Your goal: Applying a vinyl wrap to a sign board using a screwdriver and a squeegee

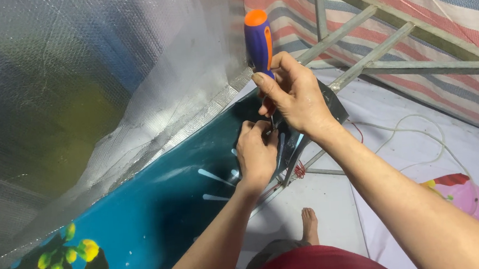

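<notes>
Screwdriver (258, 40) w/ blue-orange handle is standing upright at 12 o'clock, tip hidden. Right hand (294, 95) is gripping it, fingers closed round the handle. Left hand (257, 153), at 6 of it, is pinching smth small (can't tell what) against teal printed panel (159, 205). White cable (419, 136) is lying at 3.

Item: blue-and-orange screwdriver (258, 40), upright in my right hand (294, 98); my left hand (255, 153) just below, pinching a dark metal part (332, 106); teal printed panel (159, 205) beneath.
</notes>
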